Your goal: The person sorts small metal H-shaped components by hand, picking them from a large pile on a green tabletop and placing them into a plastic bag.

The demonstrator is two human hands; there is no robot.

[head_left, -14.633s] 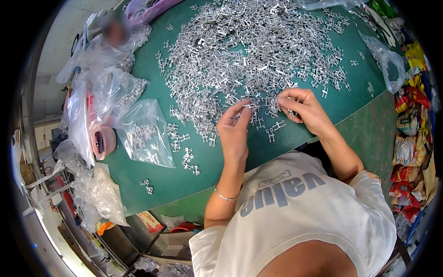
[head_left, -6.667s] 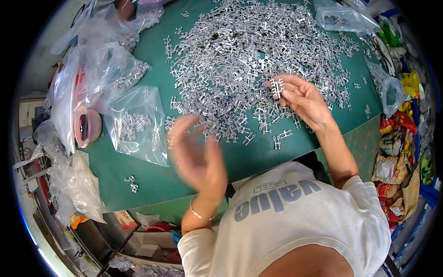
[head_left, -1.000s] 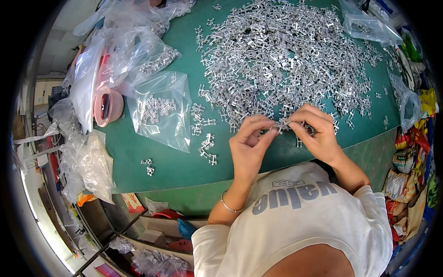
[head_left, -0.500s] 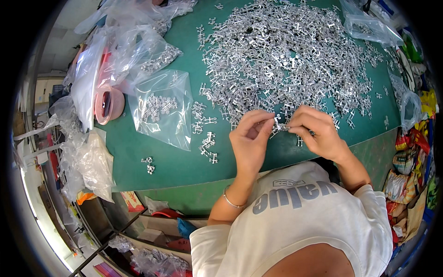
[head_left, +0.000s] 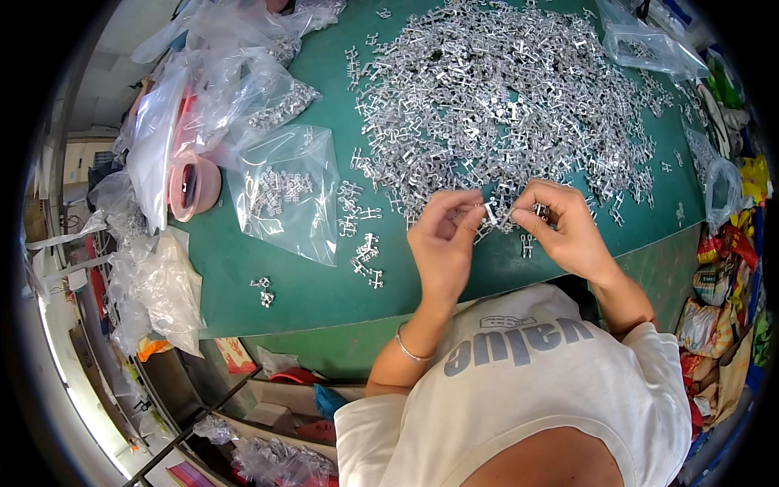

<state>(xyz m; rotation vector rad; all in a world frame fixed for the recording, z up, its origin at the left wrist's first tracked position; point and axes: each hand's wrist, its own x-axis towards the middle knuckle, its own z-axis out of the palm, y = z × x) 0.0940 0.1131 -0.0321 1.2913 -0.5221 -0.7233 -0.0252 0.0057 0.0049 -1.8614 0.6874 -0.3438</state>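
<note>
At the near edge of a big heap of small silver metal fittings (head_left: 503,105), both my hands work close together. My left hand (head_left: 445,231) pinches a small silver metal fitting (head_left: 490,213) between thumb and forefinger. The fingers of my right hand (head_left: 564,223) are closed too, their tips at the right side of that fitting; whether they grip the same piece or a second one is too small to tell. One loose double-looped fitting (head_left: 527,246) lies on the table just below my right fingertips.
The green table (head_left: 324,300) carries a clear plastic bag (head_left: 300,231) with fittings in it, left of the heap. Small groups of fittings (head_left: 367,258) lie between bag and hands. Farther left are a pink container (head_left: 207,191) and crumpled plastic bags (head_left: 166,284). Colourful packages (head_left: 710,321) crowd the right side.
My right hand has shifted slightly, its fingers curling more at the fitting. The piece in my left fingers is turned more upright. The other things lie as before.
</note>
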